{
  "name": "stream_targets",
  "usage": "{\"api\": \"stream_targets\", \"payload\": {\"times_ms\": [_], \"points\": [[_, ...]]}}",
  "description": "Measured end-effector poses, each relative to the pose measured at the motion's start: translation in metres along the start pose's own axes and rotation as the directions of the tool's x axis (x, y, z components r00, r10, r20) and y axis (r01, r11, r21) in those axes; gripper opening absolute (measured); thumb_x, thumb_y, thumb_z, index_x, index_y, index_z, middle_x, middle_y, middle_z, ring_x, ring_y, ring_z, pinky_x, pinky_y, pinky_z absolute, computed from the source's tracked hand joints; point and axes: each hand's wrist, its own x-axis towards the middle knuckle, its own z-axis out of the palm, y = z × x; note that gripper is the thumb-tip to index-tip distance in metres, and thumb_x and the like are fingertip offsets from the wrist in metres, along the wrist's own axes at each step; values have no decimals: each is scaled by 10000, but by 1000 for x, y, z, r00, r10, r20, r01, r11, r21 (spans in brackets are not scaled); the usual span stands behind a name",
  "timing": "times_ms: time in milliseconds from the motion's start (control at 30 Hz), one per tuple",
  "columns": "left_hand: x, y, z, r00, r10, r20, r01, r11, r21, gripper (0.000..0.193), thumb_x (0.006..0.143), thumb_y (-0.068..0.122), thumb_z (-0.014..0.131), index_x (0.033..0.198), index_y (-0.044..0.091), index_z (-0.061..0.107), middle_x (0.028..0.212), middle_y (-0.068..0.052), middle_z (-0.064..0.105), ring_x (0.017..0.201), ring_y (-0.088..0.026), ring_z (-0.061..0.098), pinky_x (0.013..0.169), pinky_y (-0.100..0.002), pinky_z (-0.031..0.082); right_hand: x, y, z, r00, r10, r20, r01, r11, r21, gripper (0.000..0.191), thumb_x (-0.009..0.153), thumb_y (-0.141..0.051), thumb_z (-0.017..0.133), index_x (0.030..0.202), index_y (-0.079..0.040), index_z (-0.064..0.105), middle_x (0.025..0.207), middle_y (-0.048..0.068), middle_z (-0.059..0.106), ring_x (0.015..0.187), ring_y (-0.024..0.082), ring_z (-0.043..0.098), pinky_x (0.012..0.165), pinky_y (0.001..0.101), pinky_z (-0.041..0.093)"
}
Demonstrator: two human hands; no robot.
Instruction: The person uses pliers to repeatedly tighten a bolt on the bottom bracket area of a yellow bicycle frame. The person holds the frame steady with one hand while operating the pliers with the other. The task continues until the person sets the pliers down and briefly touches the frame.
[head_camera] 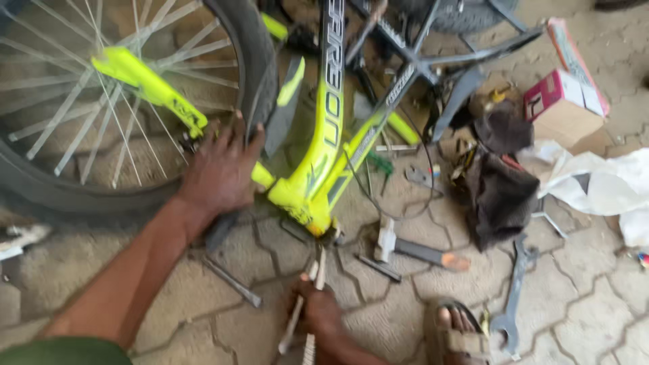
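The yellow bike frame (318, 169) lies on the paved ground. The right hand (318, 314) is closed around thin metal rods (307, 311) at its bottom end. The left hand (220, 169), fingers spread, presses by the back wheel (101, 108). The rods could slip off and poke the sandaled foot (456, 324) nearby.

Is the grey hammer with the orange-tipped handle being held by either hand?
No: the grey hammer with the orange-tipped handle lies alone on the paving stones, apart from both the left hand and the right hand.

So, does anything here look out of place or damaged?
Yes. The yellow bicycle frame lies on the paving among scattered tools: a hammer and a wrench. The left hand presses on it; the right hand holds a thin tool.
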Motion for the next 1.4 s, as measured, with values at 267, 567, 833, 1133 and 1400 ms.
{"api": "stream_targets", "payload": {"times_ms": [267, 567, 833, 1133, 1400], "points": [[-1, 6, -9, 998, 18, 57, -21, 999, 47, 1143, 586, 546, 882, 1480, -7, 433, 1467, -401, 424, 1355, -459, 472, 1154, -557, 277, -38, -115, -70, 789, 461, 406, -528, 847, 63, 380, 1034, -374, 520, 1031, 1, 585, 836, 93, 574, 753, 232, 552, 748, 486, 572], [4, 4, -3, 998, 15, 53, -19, 997, 70, 1156, 564, 539, 885, 1471, -21, 437, 1462, -406, 429, 1373, -467, 454, 1147, -576, 274, 1, 18, 19, 996, -16, -90, 37, 973, 230, 285, 977, -290, 611, 901, -17, 578, 631, 95, 570, 533, 270, 559, 500, 456, 465], [1, 7, -6, 998, 37, -45, -37, 999, 9, 1086, 635, 538, 866, 1479, -11, 459, 1466, -415, 443, 1379, -475, 470, 1178, -567, 281, -51, -81, -47, 894, 394, 214, -419, 904, 86, 420, 1012, -442, 561, 954, -30, 612, 723, 79, 600, 628, 234, 588, 614, 436, 522], [2, 11, -12, 998, 43, -50, -41, 998, 38, 1128, 611, 579, 865, 1470, -32, 462, 1433, -412, 468, 1346, -471, 506, 1141, -557, 284, -44, -75, -43, 820, 420, 388, -538, 798, 273, 325, 1022, -349, 553, 884, -57, 579, 674, 65, 547, 594, 215, 534, 583, 420, 519], [9, 9, -14, 998, 27, 58, -34, 992, 122, 1122, 611, 552, 868, 1476, -19, 439, 1459, -402, 446, 1338, -446, 506, 1155, -549, 284, -29, -3, 12, 998, -47, -39, 53, 985, 166, 357, 1020, -390, 568, 969, -38, 603, 725, 105, 622, 593, 245, 609, 556, 437, 536]]}}
